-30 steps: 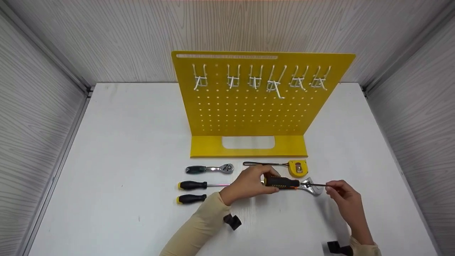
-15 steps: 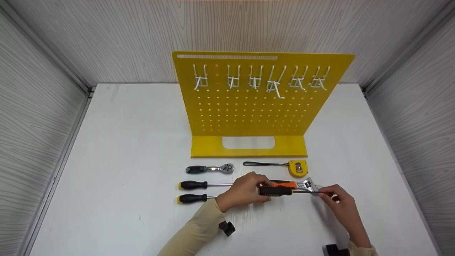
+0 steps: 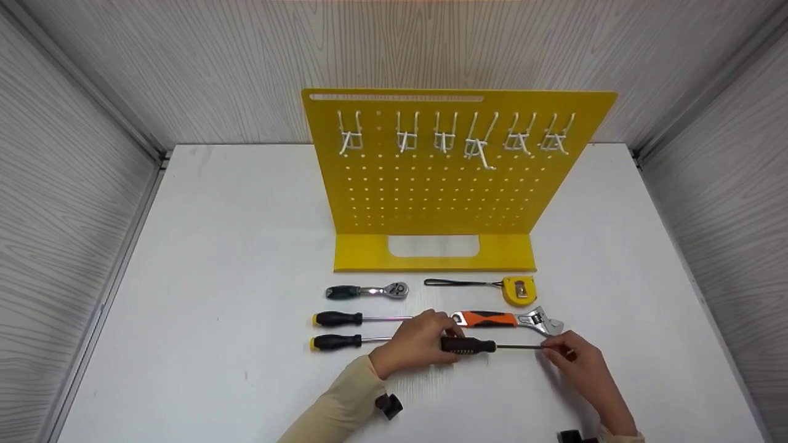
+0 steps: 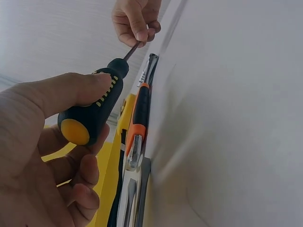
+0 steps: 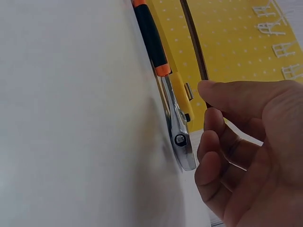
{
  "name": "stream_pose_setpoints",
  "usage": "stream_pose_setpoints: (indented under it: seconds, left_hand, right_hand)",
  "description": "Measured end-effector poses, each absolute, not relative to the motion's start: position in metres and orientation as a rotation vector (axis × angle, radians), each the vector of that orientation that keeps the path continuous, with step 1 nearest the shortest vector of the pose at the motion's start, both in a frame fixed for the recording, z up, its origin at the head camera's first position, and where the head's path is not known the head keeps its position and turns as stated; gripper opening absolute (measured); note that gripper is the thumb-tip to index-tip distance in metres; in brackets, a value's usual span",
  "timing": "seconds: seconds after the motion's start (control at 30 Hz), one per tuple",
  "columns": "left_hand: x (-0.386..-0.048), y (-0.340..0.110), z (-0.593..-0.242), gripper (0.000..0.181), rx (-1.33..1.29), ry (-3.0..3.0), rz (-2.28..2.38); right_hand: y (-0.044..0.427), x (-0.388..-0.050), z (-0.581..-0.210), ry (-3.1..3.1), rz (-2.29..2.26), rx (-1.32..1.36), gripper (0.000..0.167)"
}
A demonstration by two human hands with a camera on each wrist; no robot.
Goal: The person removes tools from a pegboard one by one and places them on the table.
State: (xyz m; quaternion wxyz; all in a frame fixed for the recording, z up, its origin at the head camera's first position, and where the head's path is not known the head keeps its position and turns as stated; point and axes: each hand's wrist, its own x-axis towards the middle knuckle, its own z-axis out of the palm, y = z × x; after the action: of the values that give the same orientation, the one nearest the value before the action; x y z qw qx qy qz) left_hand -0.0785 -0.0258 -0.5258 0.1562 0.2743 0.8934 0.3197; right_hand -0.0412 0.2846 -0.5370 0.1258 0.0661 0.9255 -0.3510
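Observation:
My left hand (image 3: 418, 344) pinches the black-and-yellow handle of a screwdriver (image 3: 471, 346) between thumb and fingers. The thumb lies along the yellow-dotted grip (image 4: 97, 101) in the left wrist view. At the other end, my right hand (image 3: 578, 366) pinches the thin shaft (image 5: 195, 40) near its tip, which the fingers hide. The screwdriver lies crosswise, just in front of an adjustable wrench (image 3: 492, 319) with an orange-and-black handle. In the wrist views it appears held off the table. Two other screwdrivers (image 3: 337, 319) lie left, their shafts partly behind my left hand.
A yellow pegboard (image 3: 431, 191) with several white hooks (image 3: 475, 147) stands behind the tools. Before its base lie a ratchet wrench (image 3: 366, 291) and a yellow tape measure (image 3: 519, 291) with a black strap. White table surface (image 3: 215, 246) extends left; wood-grain panels surround it.
Both hands have drawn the screwdriver toward me and slightly left, from above the adjustable wrench to in front of it. The wrench's orange handle has come into full view.

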Motion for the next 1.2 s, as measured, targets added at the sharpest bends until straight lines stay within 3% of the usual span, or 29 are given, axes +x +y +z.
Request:
stream_pose_setpoints:
  seconds: [1.2]
  left_hand:
    - [-0.073,-0.026,-0.539,0.025,0.917,2.778,0.563]
  right_hand:
    - [0.275,-0.049,-0.544,2.613,-0.819,0.136,0.016]
